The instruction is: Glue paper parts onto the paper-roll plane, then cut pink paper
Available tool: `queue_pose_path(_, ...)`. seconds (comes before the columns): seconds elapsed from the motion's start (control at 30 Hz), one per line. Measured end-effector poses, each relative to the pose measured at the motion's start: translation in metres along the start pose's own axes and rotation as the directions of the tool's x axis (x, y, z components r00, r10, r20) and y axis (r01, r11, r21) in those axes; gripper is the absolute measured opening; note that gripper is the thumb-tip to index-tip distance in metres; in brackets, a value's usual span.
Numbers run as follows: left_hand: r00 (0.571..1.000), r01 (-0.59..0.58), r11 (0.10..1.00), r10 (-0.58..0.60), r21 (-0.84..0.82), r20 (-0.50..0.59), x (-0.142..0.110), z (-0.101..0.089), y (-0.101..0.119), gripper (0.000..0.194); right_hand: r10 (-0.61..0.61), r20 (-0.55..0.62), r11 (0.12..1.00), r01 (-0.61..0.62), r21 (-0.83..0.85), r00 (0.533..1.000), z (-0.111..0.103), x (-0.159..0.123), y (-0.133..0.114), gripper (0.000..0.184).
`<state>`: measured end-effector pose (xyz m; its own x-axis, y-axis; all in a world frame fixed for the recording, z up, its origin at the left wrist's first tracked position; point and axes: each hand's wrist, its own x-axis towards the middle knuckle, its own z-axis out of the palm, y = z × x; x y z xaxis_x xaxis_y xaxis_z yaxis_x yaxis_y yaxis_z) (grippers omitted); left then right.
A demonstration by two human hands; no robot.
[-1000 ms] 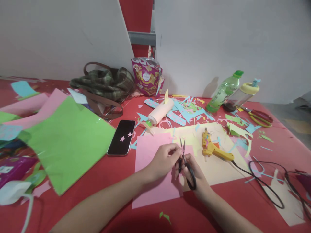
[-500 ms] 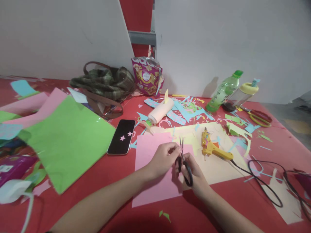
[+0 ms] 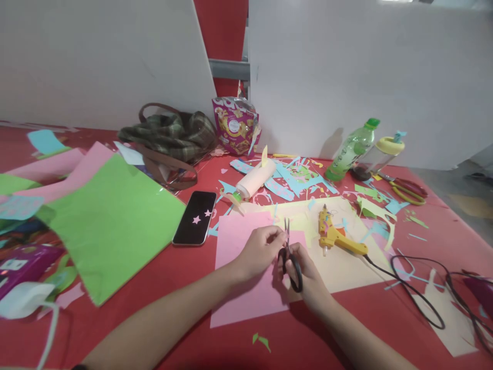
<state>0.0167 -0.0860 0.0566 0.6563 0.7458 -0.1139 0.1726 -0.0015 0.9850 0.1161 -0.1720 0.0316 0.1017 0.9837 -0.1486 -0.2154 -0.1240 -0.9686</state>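
My right hand [image 3: 304, 270] is closed around the black handles of a pair of scissors [image 3: 296, 275]. The slim blades point away from me and stand slightly apart. Just left of them, my left hand [image 3: 264, 249] pinches a small piece of pink paper [image 3: 286, 235] close to the blades; the fingers mostly cover it. Beneath both hands lies a pink sheet [image 3: 239, 303], partly over a cream sheet [image 3: 346, 277]. Two small pink paper stars [image 3: 196, 220] rest on a black phone [image 3: 192, 234] to the left.
A yellow glue gun [image 3: 339, 239] with a black cord lies to the right. Behind are a paper-wrapped tube [image 3: 256, 179], blue scraps [image 3: 304, 180], a green-capped bottle [image 3: 352, 149], a jar [image 3: 379, 156] and red-and-yellow scissors [image 3: 408, 190]. A green sheet [image 3: 115, 221] covers the left side.
The view has shifted slightly, so the background sits a little lower. Both hands stay in nearly the same place, with the scissors close to the left fingertips.
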Motion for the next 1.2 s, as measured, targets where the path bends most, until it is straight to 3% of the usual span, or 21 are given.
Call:
queue_pose_path(0.4, 0.999, -0.011, 0.999, 0.01, -0.035, -0.034, -0.001, -0.001, -0.001, 0.023, -0.052, -0.12, 0.997, 0.06, 0.058, 0.991, 0.002, 0.005, 0.005, 0.027)
queue_pose_path(0.67, 0.995, -0.07, 0.997, 0.069, -0.014, -0.078, 0.004, -0.005, 0.001, 0.026, -0.06, -0.123, 0.995, 0.07, 0.077, 0.991, -0.002, 0.004, 0.008, 0.022)
queue_pose_path(0.8, 0.992, -0.084, 0.996, 0.087, 0.036, -0.091, -0.003, -0.005, -0.003, 0.027, -0.065, -0.145, 0.997, 0.071, 0.042, 0.987, -0.002, 0.003, 0.007, 0.021)
queue_pose_path(1.0, 0.997, -0.063, 0.978, 0.071, 0.201, -0.033, -0.025, -0.002, -0.014, 0.028, -0.105, -0.304, 0.994, 0.099, -0.035, 0.947, 0.0, 0.003, -0.001, 0.031)
queue_pose_path(1.2, 0.999, -0.032, 0.961, 0.03, 0.276, 0.011, -0.037, -0.001, -0.02, 0.026, -0.084, -0.245, 0.996, 0.077, -0.037, 0.966, 0.005, 0.001, -0.004, 0.035)
